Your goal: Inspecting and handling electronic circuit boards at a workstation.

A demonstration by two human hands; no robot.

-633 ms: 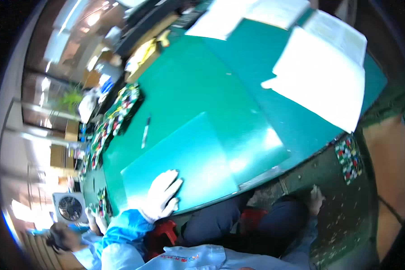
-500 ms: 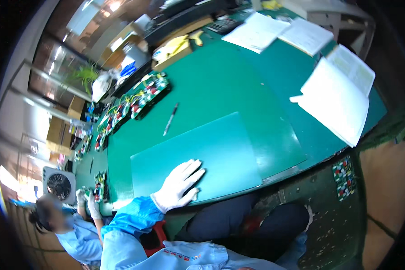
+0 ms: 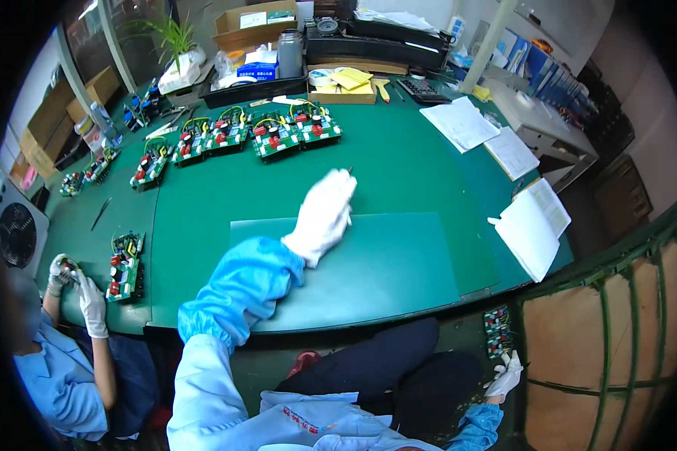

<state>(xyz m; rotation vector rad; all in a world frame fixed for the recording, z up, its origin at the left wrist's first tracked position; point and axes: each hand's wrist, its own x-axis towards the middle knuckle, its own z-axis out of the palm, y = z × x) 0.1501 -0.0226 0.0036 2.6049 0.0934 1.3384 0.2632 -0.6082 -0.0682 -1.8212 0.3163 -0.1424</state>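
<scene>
My left hand (image 3: 322,216), white-gloved with a blue sleeve cover, is over the far edge of a translucent green mat (image 3: 384,263). It is blurred and its fingers point away from me. A small dark tip of a pen (image 3: 351,171) shows at the fingertips. The rest of the pen is hidden, so whether the hand grips it cannot be told. Low on the right, my right hand (image 3: 506,377), also gloved, has its fingers stretched out at the near end of a populated circuit board (image 3: 498,331) below the table edge.
Several circuit boards (image 3: 296,131) line the far left of the green table (image 3: 399,161). A co-worker's gloved hands (image 3: 83,286) handle a small part at left, beside another board (image 3: 125,267). Papers (image 3: 530,233) lie at right. A yellow-filled box (image 3: 346,86) and a calculator (image 3: 423,90) stand behind.
My left hand has moved from lying flat on the mat, forward to where the pen lay. My right hand has come into clear view at the board. The view has turned.
</scene>
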